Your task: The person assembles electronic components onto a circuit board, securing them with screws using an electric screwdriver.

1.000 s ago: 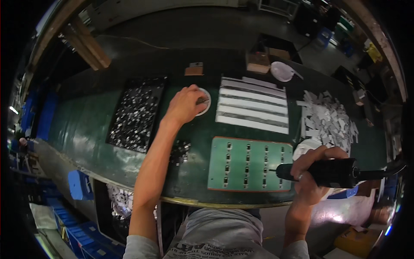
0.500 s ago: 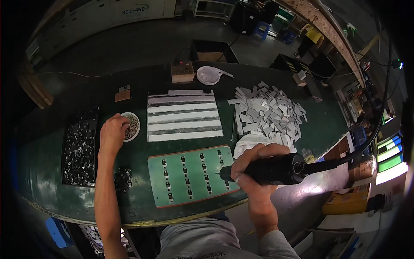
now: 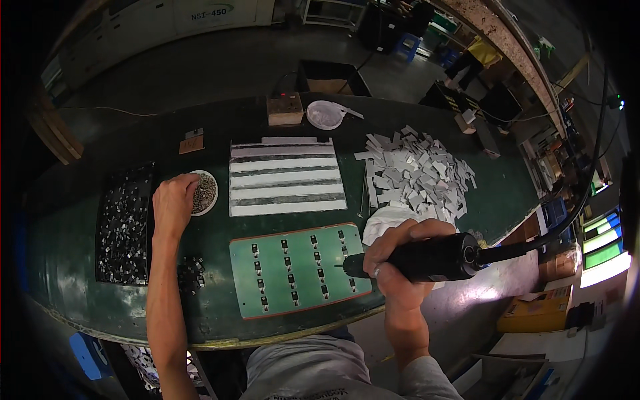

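My left hand (image 3: 175, 203) is at the left side of a small white bowl (image 3: 208, 203) of tiny metal pieces that look like screws. Its fingertips are drawn together over the contents, and whatever they pinch is hidden. My right hand (image 3: 399, 277) is wrapped round a black corded electric screwdriver (image 3: 433, 259), held level with its bit pointing left. That bit hovers above the right part of a green plate (image 3: 273, 275), where rows of black three-legged electronic components (image 3: 291, 280) lie.
Left of my forearm stands a black tray (image 3: 123, 233) of components, with a small loose heap (image 3: 192, 273) nearby. Beyond the plate lies a white-striped board (image 3: 287, 187). Grey rectangular pieces (image 3: 423, 173) are piled at right. A white dish (image 3: 325, 116) and a wooden box (image 3: 285, 110) stand farther back.
My right hand and the screwdriver have shifted slightly right. The left hand stays at the bowl, its fingers a little differently placed. In the background, a person in yellow has moved.
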The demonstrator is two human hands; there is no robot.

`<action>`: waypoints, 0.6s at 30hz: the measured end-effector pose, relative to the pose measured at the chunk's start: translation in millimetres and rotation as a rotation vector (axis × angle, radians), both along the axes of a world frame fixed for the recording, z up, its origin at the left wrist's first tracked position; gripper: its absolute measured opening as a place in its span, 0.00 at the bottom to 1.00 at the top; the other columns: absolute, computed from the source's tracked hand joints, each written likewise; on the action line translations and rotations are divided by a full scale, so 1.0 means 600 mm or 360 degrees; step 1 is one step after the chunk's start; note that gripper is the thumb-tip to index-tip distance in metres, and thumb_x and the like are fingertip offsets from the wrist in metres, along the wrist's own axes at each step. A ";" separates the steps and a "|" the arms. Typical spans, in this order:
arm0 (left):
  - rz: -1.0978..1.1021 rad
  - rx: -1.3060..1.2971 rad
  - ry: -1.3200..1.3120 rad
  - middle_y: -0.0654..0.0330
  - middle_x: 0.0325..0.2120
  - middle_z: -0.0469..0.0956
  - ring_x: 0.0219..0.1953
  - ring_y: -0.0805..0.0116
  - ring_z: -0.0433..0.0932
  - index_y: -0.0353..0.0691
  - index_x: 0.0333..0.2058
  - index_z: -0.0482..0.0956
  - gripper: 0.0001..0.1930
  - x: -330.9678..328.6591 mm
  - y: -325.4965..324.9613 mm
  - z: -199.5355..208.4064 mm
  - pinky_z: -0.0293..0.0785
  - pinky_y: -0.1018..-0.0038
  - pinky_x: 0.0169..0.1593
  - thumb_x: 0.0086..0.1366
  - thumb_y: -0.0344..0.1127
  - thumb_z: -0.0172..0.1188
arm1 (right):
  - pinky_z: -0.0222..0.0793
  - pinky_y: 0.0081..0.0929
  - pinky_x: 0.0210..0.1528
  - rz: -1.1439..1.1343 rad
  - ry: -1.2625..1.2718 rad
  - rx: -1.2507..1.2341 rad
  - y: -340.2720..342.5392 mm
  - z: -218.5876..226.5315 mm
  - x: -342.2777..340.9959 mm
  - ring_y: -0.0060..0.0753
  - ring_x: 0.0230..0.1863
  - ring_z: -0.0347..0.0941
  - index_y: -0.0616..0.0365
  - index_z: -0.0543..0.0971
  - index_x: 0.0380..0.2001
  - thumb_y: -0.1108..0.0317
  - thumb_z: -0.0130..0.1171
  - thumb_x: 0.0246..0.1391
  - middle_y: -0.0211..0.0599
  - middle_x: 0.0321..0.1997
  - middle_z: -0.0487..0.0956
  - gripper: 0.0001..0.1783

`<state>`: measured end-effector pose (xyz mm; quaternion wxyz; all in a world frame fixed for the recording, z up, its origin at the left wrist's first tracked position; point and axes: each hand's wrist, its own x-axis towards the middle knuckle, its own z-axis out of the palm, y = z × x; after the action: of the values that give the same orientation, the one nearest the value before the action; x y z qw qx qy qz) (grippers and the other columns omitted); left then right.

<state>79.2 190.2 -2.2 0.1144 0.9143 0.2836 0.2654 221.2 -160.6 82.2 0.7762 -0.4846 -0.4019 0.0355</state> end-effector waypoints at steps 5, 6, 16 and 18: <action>0.0006 -0.0040 -0.0033 0.51 0.37 0.85 0.40 0.46 0.84 0.39 0.39 0.87 0.07 0.001 -0.001 -0.003 0.80 0.60 0.43 0.64 0.28 0.62 | 0.77 0.25 0.33 -0.0010 0.0070 0.0000 -0.001 0.005 -0.001 0.30 0.28 0.78 0.58 0.66 0.49 0.88 0.68 0.37 0.45 0.30 0.82 0.34; 0.0010 -0.0048 -0.0032 0.51 0.37 0.85 0.40 0.46 0.84 0.40 0.40 0.87 0.08 0.003 -0.001 -0.004 0.80 0.60 0.43 0.64 0.28 0.62 | 0.77 0.25 0.33 -0.0028 0.0082 -0.0003 -0.001 0.005 -0.001 0.30 0.28 0.78 0.58 0.66 0.48 0.89 0.67 0.37 0.44 0.30 0.82 0.34; -0.0198 -0.0600 -0.0319 0.49 0.34 0.86 0.36 0.56 0.87 0.32 0.39 0.86 0.07 0.000 -0.023 0.018 0.80 0.69 0.41 0.62 0.24 0.65 | 0.77 0.25 0.31 0.0027 0.0113 0.0149 0.007 -0.004 0.008 0.30 0.27 0.78 0.56 0.65 0.50 0.87 0.66 0.39 0.44 0.31 0.80 0.34; -0.0337 -0.0687 -0.0312 0.50 0.31 0.86 0.34 0.62 0.86 0.31 0.39 0.85 0.07 0.020 -0.066 0.029 0.80 0.71 0.40 0.62 0.25 0.67 | 0.78 0.28 0.28 -0.0013 0.0098 0.0208 0.007 0.004 0.010 0.32 0.26 0.77 0.55 0.64 0.52 0.86 0.66 0.42 0.44 0.32 0.79 0.34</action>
<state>91.1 150.8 15.4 0.3609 0.8633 0.2240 0.2726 227.2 -156.3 84.9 0.8182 -0.4332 -0.3773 0.0210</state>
